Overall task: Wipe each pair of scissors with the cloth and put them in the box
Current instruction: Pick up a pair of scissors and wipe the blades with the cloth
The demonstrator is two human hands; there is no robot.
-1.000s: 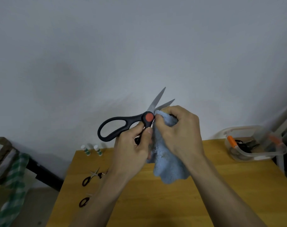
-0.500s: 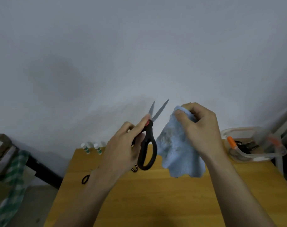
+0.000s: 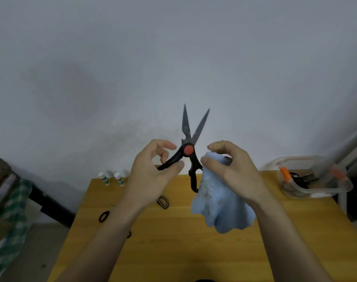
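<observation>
Above the table [image 3: 173, 251], scissors [image 3: 188, 147] open, one handle behind cloth [image 3: 220, 206]

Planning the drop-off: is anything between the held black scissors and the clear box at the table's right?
Nothing visible blocks the way. The black scissors are up in the left hand; only the right hand with the blue cloth sits toward the clear box.

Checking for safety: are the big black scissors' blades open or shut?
Open: the black scissors point up, two blade tips spread in a V; left hand holds one handle.
</observation>
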